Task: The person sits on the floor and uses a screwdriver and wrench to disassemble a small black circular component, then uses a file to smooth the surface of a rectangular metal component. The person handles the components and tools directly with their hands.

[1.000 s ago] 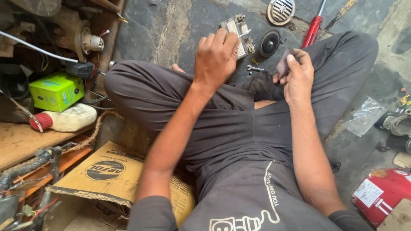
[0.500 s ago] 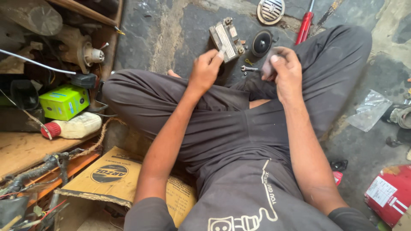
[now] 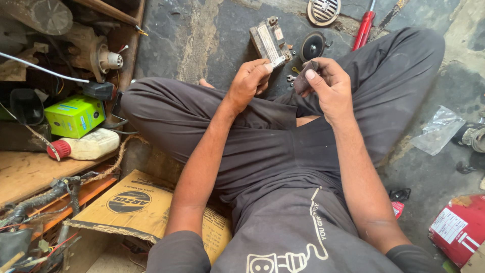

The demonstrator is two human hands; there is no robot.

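Sitting cross-legged on a dark stone floor (image 3: pixel 202 30), a person in dark trousers (image 3: pixel 283 151) fills the centre and lower part of the frame, both forearms reaching toward the upper middle. Lower left: a flattened cardboard box (image 3: pixel 141 207) lies against the person's knee, beside a wooden shelf edge (image 3: pixel 30 172) with tangled cables. Lower right corner: a red packet (image 3: pixel 457 230) with a white label. Left of centre: a bright green box (image 3: pixel 73 116) above a whitish plastic bottle (image 3: pixel 86 145) with a red cap, lying on its side. Right edge, middle: a crumpled clear plastic bag (image 3: pixel 437 131).

Upper middle: a grey rectangular metal unit (image 3: pixel 270 43) stands tilted on the floor; the left hand (image 3: pixel 247 83) has its fingers curled, thumb and forefinger tip touching the unit's lower corner. Just right of it, a black round horn-like disc (image 3: pixel 313 46) lies on the floor, with a round metal drain grate (image 3: pixel 323 10) above it at the top edge and a red-handled screwdriver (image 3: pixel 365 28) slanting to its right. The right hand (image 3: pixel 328 88) pinches a small dark, worn scrap (image 3: pixel 303 81), either cloth or abrasive paper, between thumb and fingers, held just above the lap and close beside the left hand. Small bolts (image 3: pixel 292 77) lie on the floor between the two hands.
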